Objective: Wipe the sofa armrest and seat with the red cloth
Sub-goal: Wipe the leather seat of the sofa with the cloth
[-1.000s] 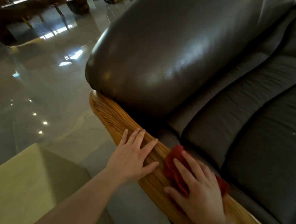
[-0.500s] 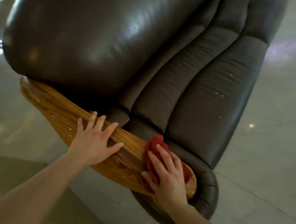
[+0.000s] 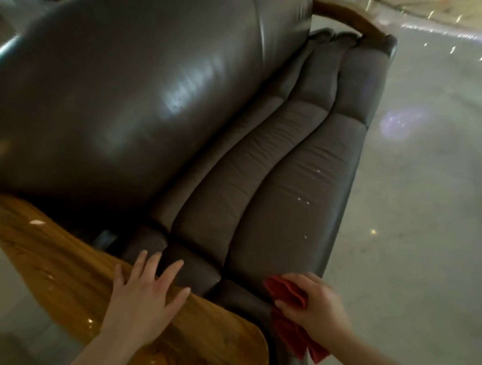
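Note:
A dark grey leather sofa fills the view, its ribbed seat [image 3: 276, 180] running from the near end to the far right. The near wooden armrest [image 3: 57, 275] is glossy and orange-brown. My left hand [image 3: 145, 299] lies flat on it with fingers spread, fingertips reaching the padded seat end. My right hand [image 3: 316, 306] grips the red cloth [image 3: 289, 319] at the sofa's near front corner, just off the armrest's tip. Part of the cloth hangs down below my hand.
The shiny backrest cushion [image 3: 117, 91] bulges at the upper left. A second wooden armrest [image 3: 345, 12] shows at the sofa's far end. Glossy pale floor [image 3: 416, 201] with light reflections lies to the right and lower left.
My right hand has lifted the red cloth off the armrest's end and moved it right to the sofa's front corner. The view has swung right, showing the whole seat. My left hand stays on the armrest.

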